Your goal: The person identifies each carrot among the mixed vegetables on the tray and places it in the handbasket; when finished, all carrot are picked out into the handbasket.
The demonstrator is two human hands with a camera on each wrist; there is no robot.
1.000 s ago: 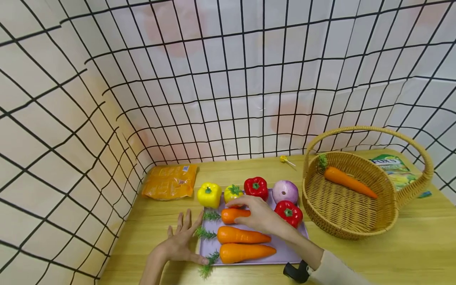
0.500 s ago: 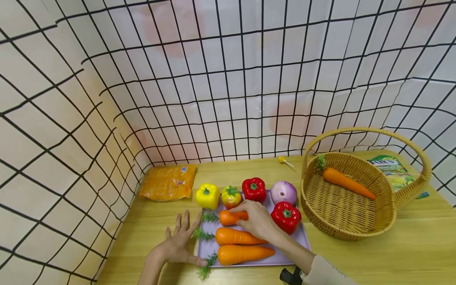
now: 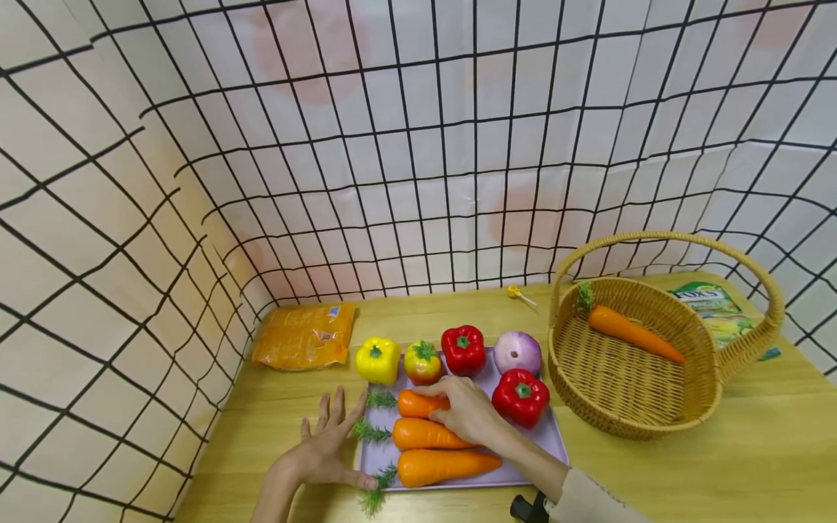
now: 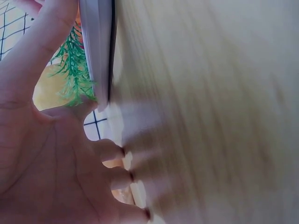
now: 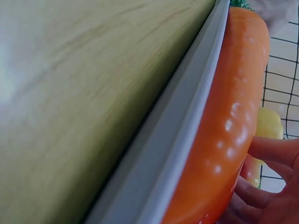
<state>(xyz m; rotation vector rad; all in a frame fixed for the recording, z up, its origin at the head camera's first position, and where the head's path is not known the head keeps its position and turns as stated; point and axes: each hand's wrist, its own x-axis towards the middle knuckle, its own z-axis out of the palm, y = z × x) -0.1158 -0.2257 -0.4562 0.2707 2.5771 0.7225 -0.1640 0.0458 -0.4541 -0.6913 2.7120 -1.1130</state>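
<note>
The right hand [image 3: 463, 411] pinches the rearmost carrot [image 3: 415, 403] toward the tray's [image 3: 519, 473] left rear corner, hiding its tip and the middle carrot's [image 3: 426, 434]. The left hand [image 3: 322, 452] is spread, fingers straight, beside the tray's left edge. The basket [image 3: 624, 388] partly hides a green packet [image 3: 714, 305].

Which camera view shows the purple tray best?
The head view: it looks down on the tray, showing its surface and rim, although carrots and the right hand cover parts. The left wrist view shows only an edge, the right wrist one long side.
</note>
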